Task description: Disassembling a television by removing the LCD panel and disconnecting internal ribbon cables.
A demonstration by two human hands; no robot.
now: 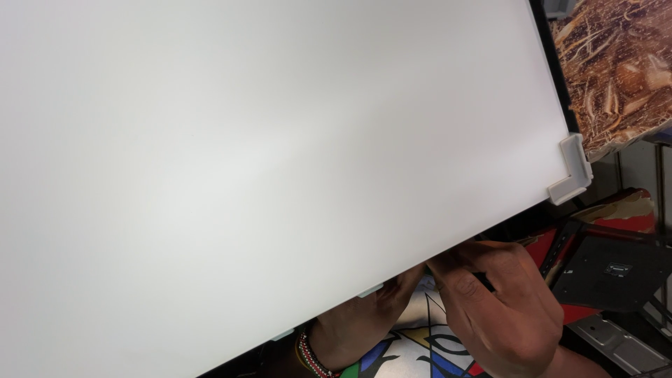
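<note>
We see our left hand point(367, 318) and right hand point(500, 308) both pinching the lower edge of a big white panel point(280, 161), near its grey corner clip point(574, 171)

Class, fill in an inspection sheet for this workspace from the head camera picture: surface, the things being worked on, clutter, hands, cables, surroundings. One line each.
Surface: a brown fibrous-patterned top shows at upper right; the rest is hidden by the panel.
Job's things: a large white panel fills most of the view, with a grey plastic corner piece on its right corner and small grey clips along the lower edge.
Clutter: a flat black bracket and a grey metal part at lower right.
Hands: left hand, beaded wristband, and right hand both at the panel's lower edge; what the fingers pinch cannot be told.
Cables: nothing seen.
Surroundings: colourful patterned cloth below the hands.
</note>
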